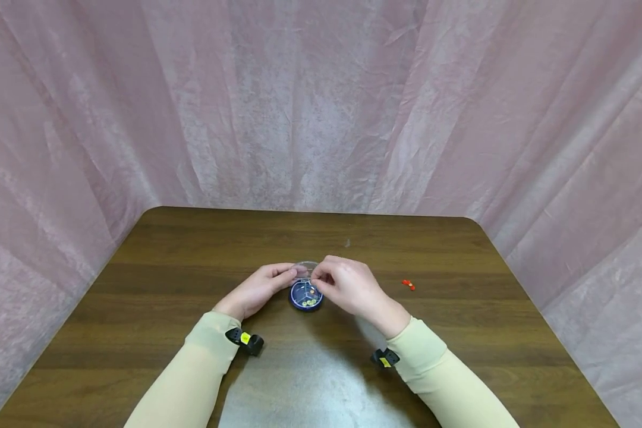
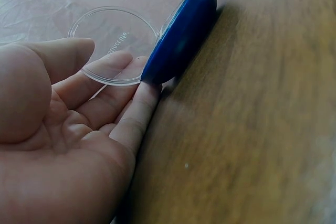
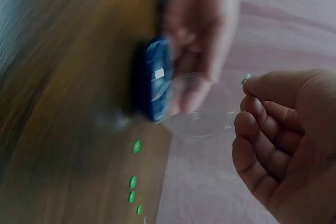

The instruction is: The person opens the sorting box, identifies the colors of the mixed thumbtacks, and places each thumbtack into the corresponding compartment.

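A round blue pill box (image 1: pixel 307 309) stands on the table with its clear lid (image 2: pixel 113 27) raised. Several yellowish pills lie in its divided base. My left hand (image 1: pixel 258 289) holds the lid at its left side, thumb in front and fingers behind, one finger touching the blue base. Over the right side of the box is my right hand (image 1: pixel 353 286). Its thumb and forefinger pinch a small pill (image 3: pixel 245 78), pale green in the right wrist view, while the other fingers curl in. The right fingertips hide part of the lid and compartments in the head view.
To the right of the box, several loose pills (image 1: pixel 409 285) lie on the wooden table (image 1: pixel 460 333); they look red-orange in the head view and green in the right wrist view. Pink curtains (image 1: pixel 321 119) hang behind the table and at both sides.
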### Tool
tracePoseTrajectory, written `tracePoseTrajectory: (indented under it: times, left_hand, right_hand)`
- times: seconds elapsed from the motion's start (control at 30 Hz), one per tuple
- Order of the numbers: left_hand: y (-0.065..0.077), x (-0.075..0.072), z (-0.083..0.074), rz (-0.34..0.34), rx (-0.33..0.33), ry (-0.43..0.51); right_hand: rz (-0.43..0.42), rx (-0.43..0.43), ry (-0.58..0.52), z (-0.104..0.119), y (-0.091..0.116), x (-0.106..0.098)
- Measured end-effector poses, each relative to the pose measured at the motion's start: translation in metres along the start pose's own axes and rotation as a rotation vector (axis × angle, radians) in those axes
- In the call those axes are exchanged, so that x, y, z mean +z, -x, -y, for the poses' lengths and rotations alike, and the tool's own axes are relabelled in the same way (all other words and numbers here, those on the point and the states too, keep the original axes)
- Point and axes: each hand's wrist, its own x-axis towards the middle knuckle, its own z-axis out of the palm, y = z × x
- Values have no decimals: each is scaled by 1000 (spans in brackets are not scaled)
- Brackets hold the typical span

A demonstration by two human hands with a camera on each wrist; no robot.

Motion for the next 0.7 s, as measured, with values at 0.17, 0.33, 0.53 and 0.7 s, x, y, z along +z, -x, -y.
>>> tracePoseTrajectory:
  times: [0.17, 0.33, 0.53, 0.7]
  left_hand:
    - [-1, 0, 2, 2, 3, 11]
    - [-1, 0, 2, 2, 0, 13]
    - [0, 0, 1, 0, -8, 12]
    - [0, 0, 1, -3, -2, 16]
  right_hand:
    - [37, -156, 218, -3, 0, 16]
    - [50, -216, 320, -5, 0, 26]
    - [61, -229, 374, -5, -1, 35]
    - [57, -241, 392, -5, 0, 40]
